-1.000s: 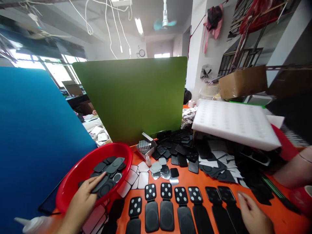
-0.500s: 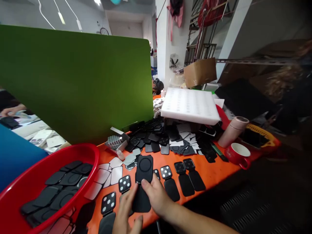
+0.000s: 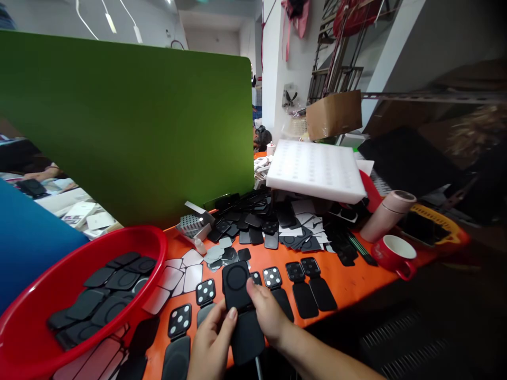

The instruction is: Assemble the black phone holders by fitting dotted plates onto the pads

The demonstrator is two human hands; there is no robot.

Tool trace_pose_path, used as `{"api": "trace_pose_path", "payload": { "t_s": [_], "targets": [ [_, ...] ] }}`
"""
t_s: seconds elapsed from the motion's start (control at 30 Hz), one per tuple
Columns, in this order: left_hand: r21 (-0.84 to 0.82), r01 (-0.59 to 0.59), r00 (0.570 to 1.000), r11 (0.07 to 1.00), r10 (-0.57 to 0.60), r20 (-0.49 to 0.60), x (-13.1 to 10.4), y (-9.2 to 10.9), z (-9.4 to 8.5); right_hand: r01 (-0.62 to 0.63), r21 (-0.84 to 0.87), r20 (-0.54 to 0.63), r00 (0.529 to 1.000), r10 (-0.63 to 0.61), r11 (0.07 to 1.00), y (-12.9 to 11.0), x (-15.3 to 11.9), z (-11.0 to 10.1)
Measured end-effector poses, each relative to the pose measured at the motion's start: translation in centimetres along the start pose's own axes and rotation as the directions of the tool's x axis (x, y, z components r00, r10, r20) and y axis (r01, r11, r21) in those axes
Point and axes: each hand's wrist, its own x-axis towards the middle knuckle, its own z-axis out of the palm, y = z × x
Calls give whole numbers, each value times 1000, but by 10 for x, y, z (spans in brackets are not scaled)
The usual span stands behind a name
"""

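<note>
Clasping black pad (image 3: 248, 335) in closed left hand (image 3: 214, 338) and right hand (image 3: 271, 314) — likely mid-batch, with dotted pads (image 3: 180, 320) uncovered, tub (image 3: 161, 253) part-filled.

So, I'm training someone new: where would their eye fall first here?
Probably the large green panel at the back of the orange table, then the red basin of dark pieces on the left. In front, the left hand and right hand hold a black two-part piece with a ring on its upper half.
</note>
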Motion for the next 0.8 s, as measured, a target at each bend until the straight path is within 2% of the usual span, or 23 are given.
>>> {"api": "trace_pose_path", "payload": {
  "t_s": [0.1, 0.17, 0.27, 0.37, 0.5, 0.6, 0.67, 0.73, 0.8],
  "targets": [
    [-78, -11, 999, 997, 14, 46, -1, 1, 1, -14, 37, -18, 1000, 15, 999, -2, 3, -5],
    [-123, -3, 998, 992, 10, 58, -1, 1, 0, -6, 38, 10, 1000, 5, 999, -4, 4, -8],
    [-149, 25, 997, 989, -13, 77, -3, 2, -1, 42, -30, 67, 997, -39, 999, -8, 0, -13],
    [-142, 30, 997, 989, -19, 74, -8, 1, 0, 104, -161, 49, 994, -97, 981, -12, -8, -15],
    [-63, -23, 998, 998, 26, 52, -12, 0, 0, 153, -333, 27, 988, -153, 930, -7, -18, -15],
    [65, -114, 991, 991, 118, -59, -10, 3, 0, 156, -432, 9, 986, -168, 889, 3, -23, -13],
    [157, -175, 976, 972, 192, -99, -9, 7, 1, 194, -519, 7, 975, -223, 833, 9, -27, -11],
    [198, -212, 969, 957, 231, -82, -8, 11, 1, 226, -594, 14, 962, -271, 772, 14, -29, -8],
    [166, -205, 974, 965, 217, -60, -7, 14, 1, 228, -633, 26, 961, -275, 739, 16, -31, -6]
  ]
}}
